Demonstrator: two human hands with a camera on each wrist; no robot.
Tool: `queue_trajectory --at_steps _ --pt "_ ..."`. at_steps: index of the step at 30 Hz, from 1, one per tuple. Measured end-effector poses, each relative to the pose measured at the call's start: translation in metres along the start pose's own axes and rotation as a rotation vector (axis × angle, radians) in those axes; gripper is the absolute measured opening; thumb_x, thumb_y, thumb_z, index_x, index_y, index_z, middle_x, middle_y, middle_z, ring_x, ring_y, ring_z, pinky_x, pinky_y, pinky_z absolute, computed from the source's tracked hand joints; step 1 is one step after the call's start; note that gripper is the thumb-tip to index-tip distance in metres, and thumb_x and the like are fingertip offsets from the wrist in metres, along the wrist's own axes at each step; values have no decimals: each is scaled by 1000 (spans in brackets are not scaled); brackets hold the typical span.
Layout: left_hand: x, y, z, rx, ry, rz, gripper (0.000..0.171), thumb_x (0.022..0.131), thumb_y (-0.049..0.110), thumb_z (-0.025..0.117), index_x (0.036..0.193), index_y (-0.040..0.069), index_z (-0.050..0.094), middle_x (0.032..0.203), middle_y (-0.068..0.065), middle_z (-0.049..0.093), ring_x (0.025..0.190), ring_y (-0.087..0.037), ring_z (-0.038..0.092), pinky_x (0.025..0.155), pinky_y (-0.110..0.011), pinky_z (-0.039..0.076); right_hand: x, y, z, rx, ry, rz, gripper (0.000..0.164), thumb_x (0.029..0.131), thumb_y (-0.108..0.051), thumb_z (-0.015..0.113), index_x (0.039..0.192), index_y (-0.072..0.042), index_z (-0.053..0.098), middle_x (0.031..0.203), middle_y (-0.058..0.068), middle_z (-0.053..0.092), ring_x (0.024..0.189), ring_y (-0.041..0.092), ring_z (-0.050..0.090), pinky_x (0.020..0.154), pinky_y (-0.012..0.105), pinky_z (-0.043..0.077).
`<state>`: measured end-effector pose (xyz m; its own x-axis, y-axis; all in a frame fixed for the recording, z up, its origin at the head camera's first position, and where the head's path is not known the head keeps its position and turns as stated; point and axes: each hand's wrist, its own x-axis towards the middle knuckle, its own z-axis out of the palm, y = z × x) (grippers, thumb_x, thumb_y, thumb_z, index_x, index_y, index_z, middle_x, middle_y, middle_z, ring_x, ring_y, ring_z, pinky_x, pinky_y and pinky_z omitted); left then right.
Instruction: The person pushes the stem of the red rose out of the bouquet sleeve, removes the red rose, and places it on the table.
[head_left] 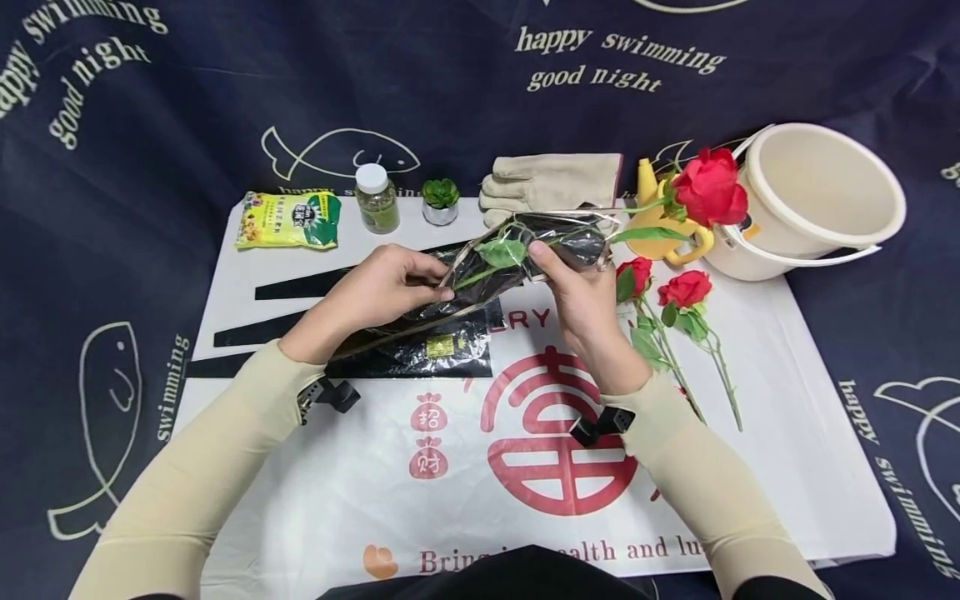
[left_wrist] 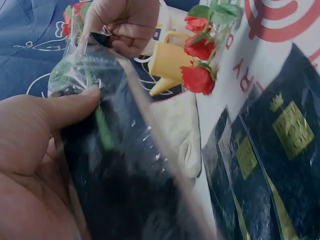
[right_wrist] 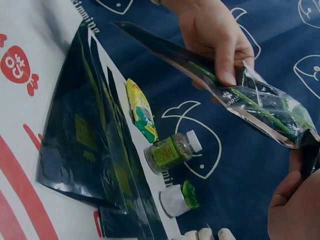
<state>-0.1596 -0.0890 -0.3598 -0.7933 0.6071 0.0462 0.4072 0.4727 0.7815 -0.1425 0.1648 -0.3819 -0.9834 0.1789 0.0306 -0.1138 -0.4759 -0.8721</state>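
Both hands hold a flower sleeve (head_left: 491, 287) of black and clear plastic, tilted above the table. A green rose stem with a leaf (head_left: 501, 252) runs inside it, and the red rose (head_left: 708, 187) bloom sticks out past its upper right end. My left hand (head_left: 378, 287) pinches the sleeve toward its narrow end, thumb on top in the left wrist view. My right hand (head_left: 588, 312) grips the sleeve near its wide end, thumb across the plastic; some of its fingers are hidden behind. More flat black sleeves (left_wrist: 295, 127) lie on the table beneath.
More red roses (head_left: 686, 289) lie at the right of the white-covered table (head_left: 337, 500). Along the back stand a yellow packet (head_left: 288, 220), a jar (head_left: 377, 200), a small potted plant (head_left: 440, 200), work gloves (head_left: 555, 179), a yellow watering can (head_left: 660, 233) and a cream bucket (head_left: 817, 192).
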Motion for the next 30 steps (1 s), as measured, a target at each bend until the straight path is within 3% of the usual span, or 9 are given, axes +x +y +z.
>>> queue_trajectory --at_steps 4,8,9,17,20,25,30 --pt "-4 -5 -5 21 -23 -30 13 87 27 68 83 16 65 64 5 54 54 -11 41 55 -30 36 9 -8 -7 43 3 -7 60 72 6 77 125 -10 53 121 18 56 109 28 55 92 41 42" --pt "-8 -6 -10 -7 -46 -51 9 86 26 70 90 19 69 72 6 63 56 -11 46 58 -31 39 18 -20 -15 37 -35 16 64 72 8 77 127 -12 52 124 17 54 110 30 54 91 41 43" --pt "-8 -6 -12 -13 -48 -49 9 86 26 70 90 18 69 74 7 65 59 -10 49 60 -30 41 20 -23 -16 27 -48 23 62 72 9 76 126 -9 52 124 18 54 110 30 54 90 41 44" --pt "-9 -8 -21 4 -31 -7 11 86 24 70 79 18 64 59 3 49 47 -10 34 49 -29 32 26 -36 -20 9 -40 68 54 73 5 77 122 -5 57 122 16 55 104 28 58 89 37 45" --pt "-8 -8 -19 -1 -60 -4 8 88 24 68 86 17 65 63 4 53 50 -10 38 52 -29 35 22 -31 -20 22 -38 70 57 74 4 76 126 -11 56 121 16 56 103 27 59 87 38 46" --pt "-3 -5 -9 -72 -83 7 21 88 29 68 105 18 66 85 5 65 63 -13 54 61 -31 43 13 -20 -15 0 -39 88 57 75 1 77 126 -13 57 119 16 58 101 26 60 86 38 47" --pt "-1 -4 -2 -32 -33 13 13 88 28 67 97 19 65 77 4 59 60 -13 47 62 -31 40 4 -16 -12 -52 -56 114 55 75 -5 79 125 -8 55 119 17 57 102 24 59 86 36 47"
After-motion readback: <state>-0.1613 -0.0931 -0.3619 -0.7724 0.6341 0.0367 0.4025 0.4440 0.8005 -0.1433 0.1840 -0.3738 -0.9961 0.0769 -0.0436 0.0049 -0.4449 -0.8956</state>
